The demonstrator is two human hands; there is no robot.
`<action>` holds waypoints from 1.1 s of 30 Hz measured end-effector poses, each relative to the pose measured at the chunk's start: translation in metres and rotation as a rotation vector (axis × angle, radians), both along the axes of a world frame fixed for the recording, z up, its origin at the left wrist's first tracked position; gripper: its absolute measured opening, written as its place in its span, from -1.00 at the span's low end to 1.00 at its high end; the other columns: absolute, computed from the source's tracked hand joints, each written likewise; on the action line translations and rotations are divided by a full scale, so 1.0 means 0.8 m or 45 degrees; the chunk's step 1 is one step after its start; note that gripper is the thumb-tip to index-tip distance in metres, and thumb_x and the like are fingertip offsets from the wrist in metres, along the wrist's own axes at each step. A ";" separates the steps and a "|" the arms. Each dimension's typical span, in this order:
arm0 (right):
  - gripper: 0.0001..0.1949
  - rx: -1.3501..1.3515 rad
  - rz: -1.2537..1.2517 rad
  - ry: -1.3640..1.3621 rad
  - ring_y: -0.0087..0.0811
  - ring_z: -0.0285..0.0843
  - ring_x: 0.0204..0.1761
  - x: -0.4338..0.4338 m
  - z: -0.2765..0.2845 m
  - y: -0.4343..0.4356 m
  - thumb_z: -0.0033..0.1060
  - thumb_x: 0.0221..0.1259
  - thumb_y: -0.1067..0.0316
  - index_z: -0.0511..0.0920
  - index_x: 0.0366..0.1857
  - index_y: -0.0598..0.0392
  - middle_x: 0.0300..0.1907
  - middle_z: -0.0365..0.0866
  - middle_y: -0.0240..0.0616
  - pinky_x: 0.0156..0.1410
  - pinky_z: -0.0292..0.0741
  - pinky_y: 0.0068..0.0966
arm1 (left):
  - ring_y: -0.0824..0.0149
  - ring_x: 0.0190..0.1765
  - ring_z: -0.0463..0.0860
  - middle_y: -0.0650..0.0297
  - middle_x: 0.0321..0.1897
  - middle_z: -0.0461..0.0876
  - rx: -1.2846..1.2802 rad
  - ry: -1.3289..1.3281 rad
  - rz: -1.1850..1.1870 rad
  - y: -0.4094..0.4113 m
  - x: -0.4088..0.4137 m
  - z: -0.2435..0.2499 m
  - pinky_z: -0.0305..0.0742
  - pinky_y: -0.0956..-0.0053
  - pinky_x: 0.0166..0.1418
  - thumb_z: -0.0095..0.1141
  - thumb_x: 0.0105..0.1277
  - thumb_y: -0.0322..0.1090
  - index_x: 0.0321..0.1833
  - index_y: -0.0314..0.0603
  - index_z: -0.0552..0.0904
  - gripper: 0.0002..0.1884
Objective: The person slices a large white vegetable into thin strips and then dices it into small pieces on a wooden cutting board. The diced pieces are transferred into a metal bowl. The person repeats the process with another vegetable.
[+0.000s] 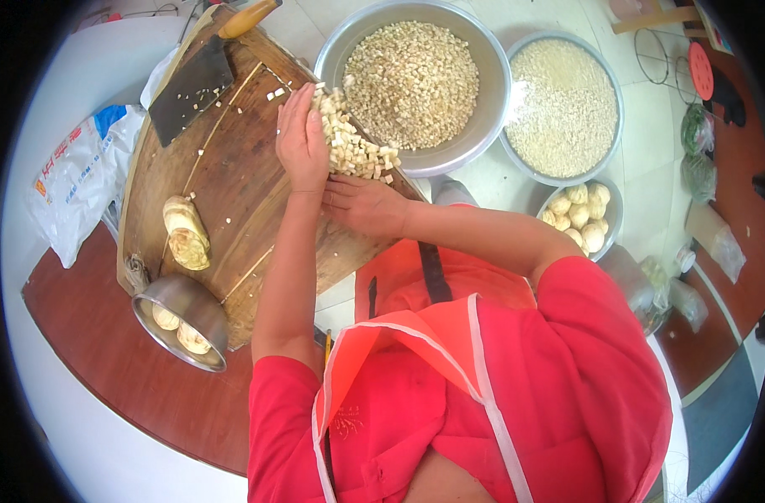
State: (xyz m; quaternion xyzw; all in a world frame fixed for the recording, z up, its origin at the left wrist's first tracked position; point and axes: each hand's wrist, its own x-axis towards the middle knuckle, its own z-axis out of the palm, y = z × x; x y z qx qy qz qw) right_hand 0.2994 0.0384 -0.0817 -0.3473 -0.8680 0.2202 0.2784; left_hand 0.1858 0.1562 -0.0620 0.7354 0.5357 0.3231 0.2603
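My left hand (303,139) rests on its edge on a thick wooden chopping board (231,188), its fingers flat against a heap of pale diced vegetable (351,148). Against the near side of the heap lies my right hand (367,206), fingers extended and pointing left, the tips close to my left wrist. Neither hand grips anything. Some dice look blurred at the board's edge, beside a large metal basin (411,82) part filled with similar dice. A cleaver (194,88) with a wooden handle lies across the board's far left corner. Cut, peeled vegetable pieces (186,232) sit at the left.
A steel bowl (180,322) with peeled vegetables tilts by the board's near left corner. Right of the basin stand a second basin (561,104) of finer pale bits and a bowl of whole peeled vegetables (578,214). A printed plastic bag (84,170) lies at far left.
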 end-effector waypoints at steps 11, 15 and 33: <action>-0.61 -0.313 -0.389 -0.009 -0.14 0.42 0.40 0.041 0.012 0.019 0.23 0.26 0.24 0.60 0.14 0.16 0.29 0.54 -0.14 0.53 0.36 -0.21 | 0.14 0.32 0.59 0.07 0.23 0.66 -0.374 -0.491 -0.081 -0.003 0.077 0.033 0.37 0.34 0.46 -0.18 0.64 -0.25 0.26 -0.28 0.65 -0.61; -0.47 -0.158 -0.667 0.064 -0.08 0.35 0.48 0.057 0.017 0.042 0.31 0.26 0.23 0.50 0.30 0.17 0.43 0.43 -0.09 0.58 0.29 -0.14 | 0.19 0.40 0.52 0.04 0.30 0.62 -0.254 -0.535 0.072 -0.006 0.049 0.049 0.29 0.29 0.54 -0.32 0.66 -0.28 0.31 -0.45 0.58 -0.54; -0.61 -0.621 -0.875 0.672 -0.18 0.47 0.42 0.062 -0.007 0.063 0.16 0.44 0.31 0.56 0.29 0.12 0.35 0.57 -0.17 0.50 0.43 -0.29 | -0.01 0.48 0.43 0.07 0.39 0.55 -0.107 0.023 -0.090 0.009 0.023 -0.001 0.21 0.22 0.60 -0.07 0.59 -0.32 0.37 -0.23 0.56 -0.62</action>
